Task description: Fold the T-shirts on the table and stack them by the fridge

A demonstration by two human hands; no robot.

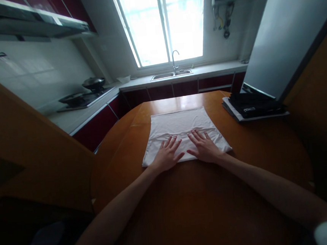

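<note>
A white folded cloth lies flat on the round wooden table. My left hand rests palm down on the cloth's near edge, fingers spread. My right hand lies flat beside it on the same edge, fingers also stretched out. Neither hand holds anything; both press on the cloth, thumbs nearly meeting.
A stack of dark folded clothes sits at the table's far right. Behind are a counter with a sink and tap, a stove with pans, a bright window and a tall grey fridge.
</note>
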